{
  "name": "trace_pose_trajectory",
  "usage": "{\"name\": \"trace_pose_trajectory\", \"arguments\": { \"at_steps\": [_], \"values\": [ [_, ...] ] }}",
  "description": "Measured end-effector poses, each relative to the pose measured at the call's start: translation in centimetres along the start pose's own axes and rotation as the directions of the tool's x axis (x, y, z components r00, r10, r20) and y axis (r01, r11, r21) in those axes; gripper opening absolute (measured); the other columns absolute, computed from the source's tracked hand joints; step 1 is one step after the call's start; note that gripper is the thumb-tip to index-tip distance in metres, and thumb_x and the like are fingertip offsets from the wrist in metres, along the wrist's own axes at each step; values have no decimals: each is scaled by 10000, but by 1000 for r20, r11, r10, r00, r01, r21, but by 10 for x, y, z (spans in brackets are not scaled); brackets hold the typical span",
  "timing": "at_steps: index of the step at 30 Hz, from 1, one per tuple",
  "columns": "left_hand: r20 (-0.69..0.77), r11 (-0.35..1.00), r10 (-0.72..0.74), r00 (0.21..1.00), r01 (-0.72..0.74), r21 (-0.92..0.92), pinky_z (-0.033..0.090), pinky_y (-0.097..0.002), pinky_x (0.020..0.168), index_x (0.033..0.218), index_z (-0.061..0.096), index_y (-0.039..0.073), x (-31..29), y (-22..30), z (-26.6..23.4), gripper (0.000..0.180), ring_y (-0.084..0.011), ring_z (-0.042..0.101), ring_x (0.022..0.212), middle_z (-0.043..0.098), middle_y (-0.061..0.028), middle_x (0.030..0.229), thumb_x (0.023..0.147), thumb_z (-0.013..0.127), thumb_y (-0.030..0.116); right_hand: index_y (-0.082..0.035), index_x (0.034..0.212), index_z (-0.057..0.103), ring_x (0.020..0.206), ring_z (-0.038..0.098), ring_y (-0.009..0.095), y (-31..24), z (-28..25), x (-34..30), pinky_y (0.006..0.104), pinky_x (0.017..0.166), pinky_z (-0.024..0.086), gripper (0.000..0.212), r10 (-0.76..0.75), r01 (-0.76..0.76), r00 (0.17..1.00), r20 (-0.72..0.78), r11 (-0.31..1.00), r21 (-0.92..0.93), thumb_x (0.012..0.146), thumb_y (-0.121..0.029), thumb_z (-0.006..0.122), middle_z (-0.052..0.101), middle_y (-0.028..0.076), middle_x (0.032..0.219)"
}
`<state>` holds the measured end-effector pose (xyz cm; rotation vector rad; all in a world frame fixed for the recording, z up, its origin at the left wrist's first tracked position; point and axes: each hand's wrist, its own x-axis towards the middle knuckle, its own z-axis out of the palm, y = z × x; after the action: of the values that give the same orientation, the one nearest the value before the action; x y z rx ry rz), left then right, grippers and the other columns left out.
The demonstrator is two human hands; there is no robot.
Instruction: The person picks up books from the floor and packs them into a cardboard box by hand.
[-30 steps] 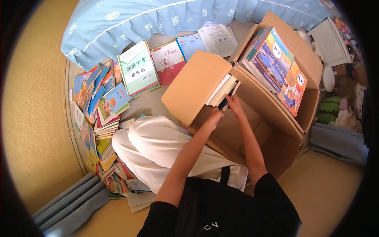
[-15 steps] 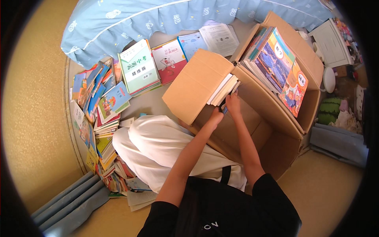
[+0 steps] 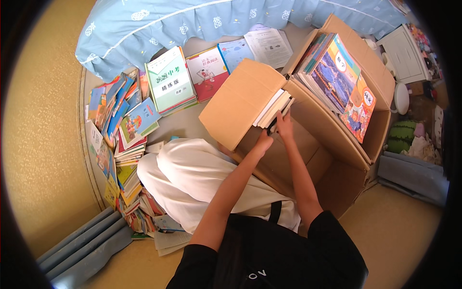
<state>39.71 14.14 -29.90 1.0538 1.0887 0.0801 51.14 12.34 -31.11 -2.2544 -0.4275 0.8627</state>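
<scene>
Both my hands reach into the near compartment of an open cardboard box (image 3: 332,192). A row of books (image 3: 273,110), mostly white page edges, stands in it partly under the raised flap (image 3: 240,103). My left hand (image 3: 263,140) and my right hand (image 3: 285,126) are closed on a dark-edged book (image 3: 271,129) at the near end of that row. Little of its cover shows, and some fingertips are hidden. In the box's far compartment, more books stand packed, with colourful textbooks (image 3: 337,72) lying on top.
Left of my knees, a long heap of books (image 3: 130,183) runs along the wall. A stack with a green and white cover (image 3: 168,79), a red and white book (image 3: 207,72), a blue book (image 3: 235,52) and printed sheets (image 3: 269,45) lie below the blue bed skirt (image 3: 187,24).
My hands have shifted slightly up toward the row, and the book between them has moved closer against it. The surroundings are unchanged.
</scene>
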Motion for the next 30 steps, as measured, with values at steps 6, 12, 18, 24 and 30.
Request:
{"name": "trace_pose_trajectory", "arguments": {
  "at_steps": [6,12,18,24,30],
  "values": [
    [29,997,-73,997,74,-6,325,-306,893,1203,372,-11,-7,-1,-6,575,-296,430,1085,482,-196,1112,628,392,-19,-82,1359,82,813,548,227,-10,-13,-19,290,581,467,853,-46,2,982,182,971,238,771,-548,488,507,179,1079],
    [-14,1000,8,1000,-8,8,288,-319,946,1262,305,0,-3,-15,2,645,-290,349,1188,410,-195,1227,623,382,-44,-107,1365,62,945,503,244,0,-15,-22,305,562,467,900,-74,-15,982,175,890,456,740,-577,508,391,188,1230],
    [-82,989,133,988,-127,76,343,-306,861,1287,256,5,-2,-26,8,707,-241,436,1025,426,-167,1162,613,469,-13,-109,1364,58,1027,474,277,9,-20,-26,338,665,485,891,-38,-16,982,185,959,283,749,-570,508,353,185,1273],
    [-45,992,86,995,-81,100,367,-311,820,1275,275,4,-14,-11,7,675,-243,459,993,446,-170,1122,631,475,0,-104,1360,75,1185,332,317,9,-17,-33,489,771,437,850,-60,-54,965,255,907,418,770,-569,471,277,178,1330],
    [14,1000,13,1000,-13,8,228,-314,985,1268,249,-7,-22,-4,7,631,-293,273,1237,333,-209,1284,648,337,-78,-98,1359,75,1185,332,320,8,-17,-38,497,774,435,854,-29,-63,976,216,912,406,768,-564,478,286,178,1326]
  ]
}}
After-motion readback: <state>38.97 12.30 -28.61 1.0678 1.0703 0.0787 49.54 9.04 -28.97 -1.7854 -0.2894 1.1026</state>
